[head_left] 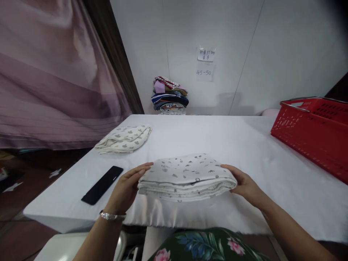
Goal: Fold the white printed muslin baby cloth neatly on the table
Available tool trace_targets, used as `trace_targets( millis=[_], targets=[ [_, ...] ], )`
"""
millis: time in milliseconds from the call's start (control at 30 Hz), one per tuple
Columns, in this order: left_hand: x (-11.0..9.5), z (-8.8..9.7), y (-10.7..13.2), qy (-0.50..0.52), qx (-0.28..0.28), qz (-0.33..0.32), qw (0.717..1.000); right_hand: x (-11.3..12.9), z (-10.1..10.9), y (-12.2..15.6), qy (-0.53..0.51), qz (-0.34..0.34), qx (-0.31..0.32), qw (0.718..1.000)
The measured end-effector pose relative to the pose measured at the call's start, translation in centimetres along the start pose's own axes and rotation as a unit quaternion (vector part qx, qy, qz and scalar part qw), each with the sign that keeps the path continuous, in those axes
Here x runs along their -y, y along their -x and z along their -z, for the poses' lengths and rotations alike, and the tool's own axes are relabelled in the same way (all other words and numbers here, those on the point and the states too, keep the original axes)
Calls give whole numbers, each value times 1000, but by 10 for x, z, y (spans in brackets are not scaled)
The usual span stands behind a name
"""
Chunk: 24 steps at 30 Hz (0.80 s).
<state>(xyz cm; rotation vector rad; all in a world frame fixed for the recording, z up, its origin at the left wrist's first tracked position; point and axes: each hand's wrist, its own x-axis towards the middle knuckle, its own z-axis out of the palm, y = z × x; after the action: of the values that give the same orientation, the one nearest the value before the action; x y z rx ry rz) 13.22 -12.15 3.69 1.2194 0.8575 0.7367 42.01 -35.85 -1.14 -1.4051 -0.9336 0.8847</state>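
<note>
A folded white cloth with small dark prints [187, 176] lies on the white table [217, 134] near its front edge. My left hand [127, 188] grips the cloth's left end, thumb on top and fingers curled beneath. My right hand [243, 183] grips its right end in the same way. A silver bracelet [112, 216] sits on my left wrist.
A second folded printed cloth [123, 139] lies at the table's left edge. A black phone [102, 184] rests left of my left hand. A red plastic basket [315, 128] stands at the right. A stack of folded clothes [170, 95] sits by the far wall.
</note>
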Motion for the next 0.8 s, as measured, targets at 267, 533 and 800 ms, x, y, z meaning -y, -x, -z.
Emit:
trace_targets(
  millis=[267,533,800],
  targets=[
    [-28,-1,15,70,138,-19,988,44,17,5,203,132,-108,964],
    [-55,-7,34,-86,147,-74,983,65,26,-16,15,148,-185,971],
    [-54,-22,46,-102,21,-52,993,62,27,-16,-75,129,-190,970]
  ],
)
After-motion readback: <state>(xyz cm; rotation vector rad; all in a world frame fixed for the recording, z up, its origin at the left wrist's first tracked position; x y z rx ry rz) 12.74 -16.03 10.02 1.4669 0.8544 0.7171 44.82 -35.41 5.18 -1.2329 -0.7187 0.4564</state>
